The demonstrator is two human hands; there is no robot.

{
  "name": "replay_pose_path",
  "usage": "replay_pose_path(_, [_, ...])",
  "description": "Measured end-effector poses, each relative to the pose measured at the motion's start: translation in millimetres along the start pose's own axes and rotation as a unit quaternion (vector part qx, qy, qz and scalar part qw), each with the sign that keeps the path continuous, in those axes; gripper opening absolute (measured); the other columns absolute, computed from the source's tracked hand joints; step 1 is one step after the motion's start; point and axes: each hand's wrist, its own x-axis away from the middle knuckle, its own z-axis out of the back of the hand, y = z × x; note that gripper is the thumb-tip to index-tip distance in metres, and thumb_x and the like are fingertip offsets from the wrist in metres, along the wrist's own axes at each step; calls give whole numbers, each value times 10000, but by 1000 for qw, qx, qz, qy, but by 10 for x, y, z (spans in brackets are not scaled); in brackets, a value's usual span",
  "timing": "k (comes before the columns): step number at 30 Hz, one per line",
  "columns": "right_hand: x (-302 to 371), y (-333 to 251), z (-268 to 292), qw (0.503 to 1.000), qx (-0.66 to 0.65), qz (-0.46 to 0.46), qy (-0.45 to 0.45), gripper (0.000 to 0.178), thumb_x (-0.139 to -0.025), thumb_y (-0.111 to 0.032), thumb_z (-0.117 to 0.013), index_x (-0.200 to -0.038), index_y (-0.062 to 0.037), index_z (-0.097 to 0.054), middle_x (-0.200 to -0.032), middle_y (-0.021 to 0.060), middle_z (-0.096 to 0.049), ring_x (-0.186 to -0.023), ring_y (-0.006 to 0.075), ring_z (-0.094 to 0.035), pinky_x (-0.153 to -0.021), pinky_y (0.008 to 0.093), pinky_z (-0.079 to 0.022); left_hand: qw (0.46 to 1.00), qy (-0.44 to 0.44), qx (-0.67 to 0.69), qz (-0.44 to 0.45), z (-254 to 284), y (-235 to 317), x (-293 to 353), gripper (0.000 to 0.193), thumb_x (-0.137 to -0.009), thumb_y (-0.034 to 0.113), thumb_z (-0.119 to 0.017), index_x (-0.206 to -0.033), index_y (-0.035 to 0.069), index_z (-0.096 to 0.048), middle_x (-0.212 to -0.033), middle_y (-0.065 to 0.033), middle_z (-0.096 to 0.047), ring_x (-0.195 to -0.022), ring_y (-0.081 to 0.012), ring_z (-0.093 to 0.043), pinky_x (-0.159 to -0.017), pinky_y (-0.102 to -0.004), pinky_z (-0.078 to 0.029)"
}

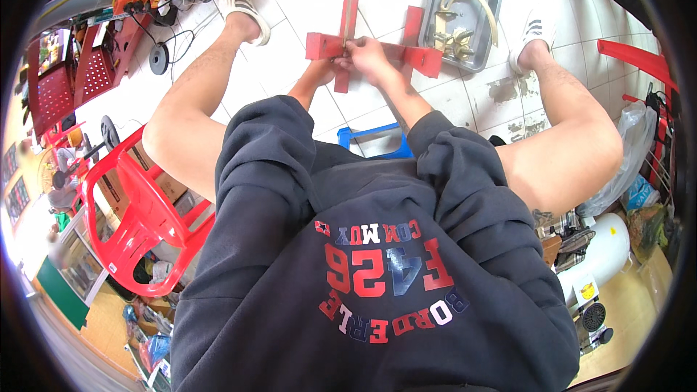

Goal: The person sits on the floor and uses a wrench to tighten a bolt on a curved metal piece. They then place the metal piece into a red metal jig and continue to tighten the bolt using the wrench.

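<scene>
One blocky, straight-barred red frame (323, 46) meets bent-fingered right hand (369, 58) and left hand (318, 72); their exact grasp I cannot tell.

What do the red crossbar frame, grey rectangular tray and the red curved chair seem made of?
Red crossbar frame: painted metal or wood; flat red faces leave this open.
Grey rectangular tray: perhaps satin metal, given its soft sheen.
Red curved chair: likely glossy plastic, given smooth moulded curves.
</scene>
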Motion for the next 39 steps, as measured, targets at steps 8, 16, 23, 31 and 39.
replay_pose_path(8, [-218, -124, -265, 946, -249, -170, -120, 765, -947, -717, -333, -1252, -35, -494, -1137, 90, -541, -977, 215, -547, -768, 369, -514, 989, 90, -42, 105, -209, 72, 38, 447, -920, 245, -592, -1319, 54, -523, -1271, -148, -616, -1198, -276, -580, -939, -367, -489])
replay_pose_path(16, [-137, -76, -472, 964, -176, -139, -139, 130, -828, -301, -652, -828, -197, -575, -795, -24, -525, -751, 116, -440, -623, 299, -335, 969, 142, -198, 46, -165, -741, 144, 504, -929, 295, -572, -1343, 19, -492, -1282, -198, -616, -1237, -308, -567, -989, -373, -471])
replay_pose_path(23, [-23, -122, -556, 982, -79, -115, -124, 174, -821, -297, -504, -688, -185, -485, -642, -8, -426, -575, 140, -393, -515, 312, -323, 977, 127, -48, 163, -54, -764, 306, 436, -980, 267, -457, -1334, 18, -510, -1212, -185, -644, -1170, -288, -601, -947, -369, -482])
replay_pose_path(31, [-30, -160, -339, 986, -3, -97, -133, 268, -856, -423, -463, -745, -179, -480, -621, -8, -373, -496, 131, -326, -476, 294, -307, 933, -50, -209, 288, -181, 489, 570, 395, -920, 187, -499, -1246, -17, -592, -1095, -200, -664, -720, -246, -715, -646, -376, -561])
replay_pose_path(39, [-28, -283, -72, 948, 274, -59, -154, 623, -871, -722, -279, -755, -135, -451, -665, -15, -403, -563, 123, -382, -494, 292, -309, 857, -127, -432, 250, -212, 1017, 711, 599, -786, 165, -642, -1313, -93, -523, -1218, -292, -616, -1186, -362, -592, -997, -392, -475])
